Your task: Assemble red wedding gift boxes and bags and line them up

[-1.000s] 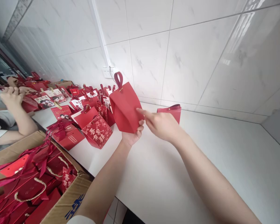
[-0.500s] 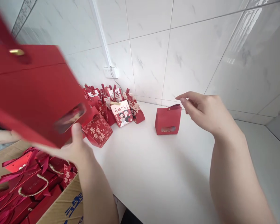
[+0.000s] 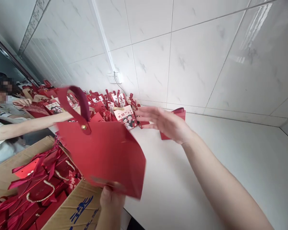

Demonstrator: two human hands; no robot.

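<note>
My left hand grips the bottom edge of a plain red gift box with a dark red loop handle, held up close to the camera over the table edge. My right hand hovers open, fingers stretched out to the left, above the white table. Just behind that hand stands a second small red gift box, partly hidden by it. A white and red box with a cartoon couple stands near my right fingertips.
Several red gift boxes crowd the table's far left along the tiled wall. A cardboard carton full of red boxes and ribbons sits at lower left. Another person's arm reaches over the table from the left.
The red box in my left hand has dropped from the upper left to the middle of view. My right hand has swung left, in front of the small standing box.
</note>
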